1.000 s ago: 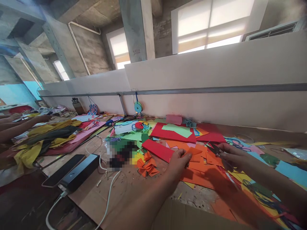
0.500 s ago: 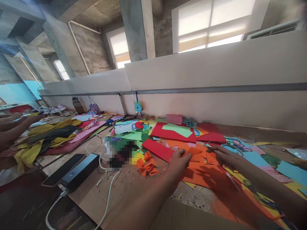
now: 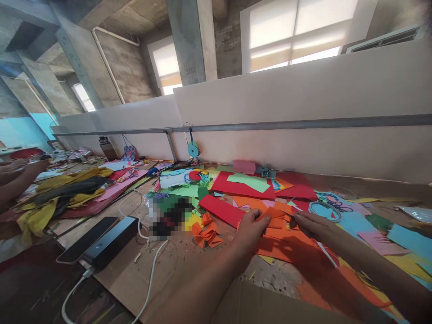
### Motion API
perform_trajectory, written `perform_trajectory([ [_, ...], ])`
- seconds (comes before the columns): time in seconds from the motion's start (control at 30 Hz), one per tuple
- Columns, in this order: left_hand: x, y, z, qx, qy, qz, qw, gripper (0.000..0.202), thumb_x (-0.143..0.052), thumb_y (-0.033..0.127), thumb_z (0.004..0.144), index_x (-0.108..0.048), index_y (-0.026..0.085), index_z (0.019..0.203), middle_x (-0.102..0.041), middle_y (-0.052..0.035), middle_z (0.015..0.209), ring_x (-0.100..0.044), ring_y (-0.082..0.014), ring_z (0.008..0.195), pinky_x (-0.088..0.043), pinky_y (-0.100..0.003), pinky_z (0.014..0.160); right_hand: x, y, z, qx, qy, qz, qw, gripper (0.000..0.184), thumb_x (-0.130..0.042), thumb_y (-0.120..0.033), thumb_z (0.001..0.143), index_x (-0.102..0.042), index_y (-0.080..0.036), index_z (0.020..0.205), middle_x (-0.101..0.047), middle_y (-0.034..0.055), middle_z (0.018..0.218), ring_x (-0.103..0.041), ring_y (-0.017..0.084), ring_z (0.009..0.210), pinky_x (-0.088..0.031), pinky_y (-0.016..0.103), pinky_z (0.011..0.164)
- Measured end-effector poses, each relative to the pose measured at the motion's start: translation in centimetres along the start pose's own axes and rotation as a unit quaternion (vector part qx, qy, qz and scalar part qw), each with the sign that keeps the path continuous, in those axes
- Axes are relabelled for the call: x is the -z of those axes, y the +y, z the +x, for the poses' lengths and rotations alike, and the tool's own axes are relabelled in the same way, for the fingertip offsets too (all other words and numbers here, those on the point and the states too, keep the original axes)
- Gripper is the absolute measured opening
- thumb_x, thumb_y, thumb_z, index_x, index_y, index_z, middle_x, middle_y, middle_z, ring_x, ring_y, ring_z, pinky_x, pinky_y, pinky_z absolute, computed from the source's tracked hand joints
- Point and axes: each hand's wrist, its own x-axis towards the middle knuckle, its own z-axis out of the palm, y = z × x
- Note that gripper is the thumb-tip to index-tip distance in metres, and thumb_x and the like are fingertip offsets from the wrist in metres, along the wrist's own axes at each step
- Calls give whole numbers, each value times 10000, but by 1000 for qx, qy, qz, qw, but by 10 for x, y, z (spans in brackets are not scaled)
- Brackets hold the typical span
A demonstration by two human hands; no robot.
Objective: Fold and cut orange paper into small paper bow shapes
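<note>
My left hand (image 3: 250, 230) pinches a small piece of orange paper (image 3: 272, 215) between thumb and fingers, just above the table. Facing it from the right, my right hand (image 3: 312, 226) has its fingers pressed together close to the paper's edge. A thin dark tip shows at those fingers, but what it belongs to I cannot make out. Under both hands lies a larger orange sheet (image 3: 275, 248). Several folded orange paper pieces (image 3: 207, 231) sit in a loose pile left of my left hand. A red paper strip (image 3: 221, 210) lies behind them.
Left on the table (image 3: 182, 279) are a black power bank (image 3: 113, 243), a phone (image 3: 87, 239) and a white cable (image 3: 153, 274). Coloured paper and cords (image 3: 326, 208) spread at back and right. Another person's hands (image 3: 23, 173) show at far left, near yellow cloth (image 3: 40, 216).
My right hand has moved slightly left and down, closer to the orange paper, and its fingers lie flatter together. My left hand keeps its pinch. The other person's hands have shifted left.
</note>
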Motion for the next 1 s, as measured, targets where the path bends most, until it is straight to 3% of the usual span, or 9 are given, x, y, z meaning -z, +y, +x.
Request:
perform_trajectory([
  [0.37, -3, 8, -6, 9, -1, 2, 1000, 227, -617, 346, 767, -478, 179, 700, -443, 47, 560, -359, -96, 516, -235, -235, 511, 0, -9, -4, -10, -22, 8, 1000, 488, -433, -656, 872, -651, -229, 782, -460, -6, 667, -391, 163, 633, -316, 277, 571],
  [0.77, -3, 16, -7, 7, -8, 24, 1000, 301, -643, 433, 757, -481, 187, 697, -437, 44, 568, -380, -106, 521, -255, -240, 511, 2, 8, 5, 8, -36, -10, 999, 510, -417, -674, 868, -633, -222, 774, -405, -19, 637, -382, 163, 616, -304, 268, 541],
  [1.0, -4, 13, -6, -7, -29, 21, 999, 332, -654, 461, 745, -470, 191, 686, -434, 46, 551, -380, -104, 502, -258, -236, 491, 0, -4, -1, -9, -15, -14, 1000, 505, -425, -670, 862, -649, -223, 789, -448, -6, 651, -402, 168, 621, -313, 275, 552],
])
